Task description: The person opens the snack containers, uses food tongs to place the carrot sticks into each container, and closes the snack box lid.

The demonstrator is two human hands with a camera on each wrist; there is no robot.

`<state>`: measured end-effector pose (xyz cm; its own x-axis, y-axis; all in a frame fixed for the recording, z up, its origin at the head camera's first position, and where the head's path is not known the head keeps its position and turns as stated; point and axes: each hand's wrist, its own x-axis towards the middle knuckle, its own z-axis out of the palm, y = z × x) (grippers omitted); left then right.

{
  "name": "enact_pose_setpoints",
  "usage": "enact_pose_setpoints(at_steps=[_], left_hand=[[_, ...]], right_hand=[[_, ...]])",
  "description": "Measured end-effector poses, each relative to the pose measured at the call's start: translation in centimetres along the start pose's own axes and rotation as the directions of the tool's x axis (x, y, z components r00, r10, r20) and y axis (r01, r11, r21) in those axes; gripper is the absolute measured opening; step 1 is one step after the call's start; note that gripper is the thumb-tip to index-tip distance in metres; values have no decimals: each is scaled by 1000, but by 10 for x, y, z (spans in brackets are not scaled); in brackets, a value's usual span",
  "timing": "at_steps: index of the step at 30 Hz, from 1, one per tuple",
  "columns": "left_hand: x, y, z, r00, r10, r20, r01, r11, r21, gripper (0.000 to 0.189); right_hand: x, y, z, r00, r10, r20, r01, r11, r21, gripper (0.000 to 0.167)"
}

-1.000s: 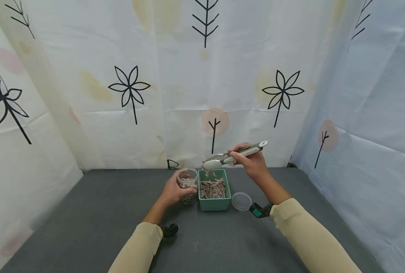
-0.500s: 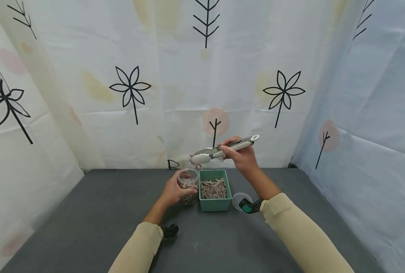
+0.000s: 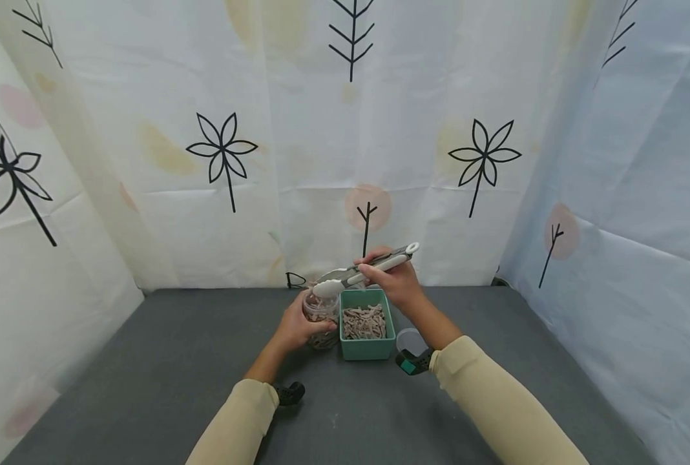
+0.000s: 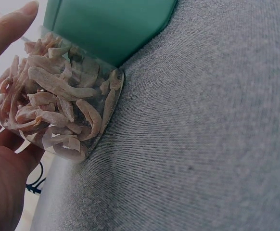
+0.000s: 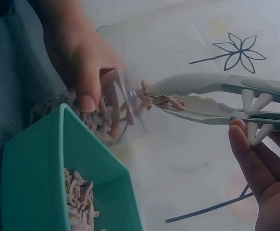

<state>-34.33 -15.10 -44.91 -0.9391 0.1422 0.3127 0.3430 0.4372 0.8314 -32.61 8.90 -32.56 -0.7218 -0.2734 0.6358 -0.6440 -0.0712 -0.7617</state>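
My left hand (image 3: 294, 325) grips a clear plastic jar (image 4: 89, 120) that stands on the table, partly filled with pale brown, dried-looking strips (image 4: 58, 84). In my right hand (image 3: 396, 279) is a pair of white and grey tongs (image 3: 351, 276), held around the middle. The tong heads are at the jar's mouth, with some strips (image 5: 166, 102) pinched between them, as the right wrist view shows. Right beside the jar is a green rectangular bin (image 3: 366, 351) holding more of the same strips (image 3: 364, 323).
A clear round lid (image 3: 410, 340) lies on the dark grey table (image 3: 345, 413) to the right of the bin, partly behind the right wrist. Behind the table's far edge hangs a white printed curtain (image 3: 298, 219).
My right hand has carried the tongs and strips leftward from above the green bin, first rising a little, then lowering to the jar's mouth. The left hand and jar have stayed put.
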Motion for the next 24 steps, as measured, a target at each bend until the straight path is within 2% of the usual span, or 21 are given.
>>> enact_pose_setpoints(at_steps=[10,24], left_hand=[[-1,-1,1,1000,2,0,-2,1000,-22,89],[-1,1,1,1000,18,12,-17,999,-29,87]], right_hand=[[-4,7,-5,1000,-28,11,28,1000,3,11],[-8,4,-25,995,0,-99,-3,1000,-29,17]])
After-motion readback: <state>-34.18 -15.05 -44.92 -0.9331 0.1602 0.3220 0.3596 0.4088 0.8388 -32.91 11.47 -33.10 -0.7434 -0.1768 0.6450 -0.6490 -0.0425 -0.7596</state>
